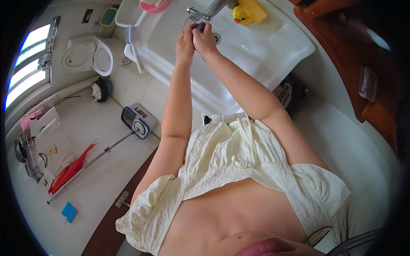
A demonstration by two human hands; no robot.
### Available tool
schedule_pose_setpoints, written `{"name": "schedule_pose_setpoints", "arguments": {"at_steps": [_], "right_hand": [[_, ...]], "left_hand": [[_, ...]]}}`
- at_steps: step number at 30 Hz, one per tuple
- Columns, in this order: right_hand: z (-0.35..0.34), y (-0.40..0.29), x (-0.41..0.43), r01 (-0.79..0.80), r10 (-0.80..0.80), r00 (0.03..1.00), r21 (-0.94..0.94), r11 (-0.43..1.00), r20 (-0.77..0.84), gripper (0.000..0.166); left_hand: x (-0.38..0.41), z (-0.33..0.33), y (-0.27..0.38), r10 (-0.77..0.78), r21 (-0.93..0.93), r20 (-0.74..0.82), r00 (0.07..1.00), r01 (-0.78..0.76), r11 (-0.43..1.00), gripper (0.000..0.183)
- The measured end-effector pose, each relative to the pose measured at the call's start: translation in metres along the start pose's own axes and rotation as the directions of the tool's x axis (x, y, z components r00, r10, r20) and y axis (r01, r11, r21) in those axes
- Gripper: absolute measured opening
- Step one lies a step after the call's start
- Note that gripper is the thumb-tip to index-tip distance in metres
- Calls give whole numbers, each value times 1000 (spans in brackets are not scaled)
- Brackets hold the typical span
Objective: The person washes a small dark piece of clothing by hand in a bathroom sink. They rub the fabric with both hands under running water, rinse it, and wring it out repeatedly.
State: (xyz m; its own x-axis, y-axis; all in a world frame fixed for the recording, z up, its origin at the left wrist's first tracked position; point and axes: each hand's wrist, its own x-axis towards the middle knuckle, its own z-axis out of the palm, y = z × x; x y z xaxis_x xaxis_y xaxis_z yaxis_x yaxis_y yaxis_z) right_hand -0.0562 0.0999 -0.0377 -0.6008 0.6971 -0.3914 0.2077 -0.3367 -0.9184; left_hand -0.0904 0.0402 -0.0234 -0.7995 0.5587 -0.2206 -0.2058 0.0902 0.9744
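Both of my hands are close together over the white washbasin [266, 54], just under the metal faucet [211, 11]. Between them is a small, smooth dark object [200, 26], mostly covered by fingers, so its kind is unclear. My right hand [205, 40] curls around its near side. Against its left side rests my left hand [185, 44], fingertips touching it. A thin stream of water [186, 23] falls beside the left fingers, and the skin looks wet. Part of the metal drain [217, 38] shows to the right of my right hand.
A yellow rubber duck [242, 16] sits on the basin's back rim, near a pink soap dish [153, 5]. A white brush [133, 48] leans at the left edge. Farther left are a toilet [86, 57], a mop bucket [139, 120] and a mop handle [93, 163].
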Motion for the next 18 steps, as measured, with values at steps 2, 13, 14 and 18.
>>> {"name": "schedule_pose_setpoints", "arguments": {"at_steps": [2,13,14,18], "right_hand": [[1,0,-2,15,-14,998,-7,1000,67,57],[1,-14,-23,488,-424,873,-387,782,242,31],[1,-16,-24,507,-441,861,-386,770,251,29],[3,-23,-16,377,-294,921,-389,841,255,28]], "left_hand": [[1,-6,-3,14,10,-64,998,-14,1000,35],[-7,-35,-28,-225,-300,-168,960,167,939,43],[-10,-36,-28,-252,-299,-184,950,190,935,44],[-16,-19,-15,-227,-386,-221,948,129,914,47]]}}
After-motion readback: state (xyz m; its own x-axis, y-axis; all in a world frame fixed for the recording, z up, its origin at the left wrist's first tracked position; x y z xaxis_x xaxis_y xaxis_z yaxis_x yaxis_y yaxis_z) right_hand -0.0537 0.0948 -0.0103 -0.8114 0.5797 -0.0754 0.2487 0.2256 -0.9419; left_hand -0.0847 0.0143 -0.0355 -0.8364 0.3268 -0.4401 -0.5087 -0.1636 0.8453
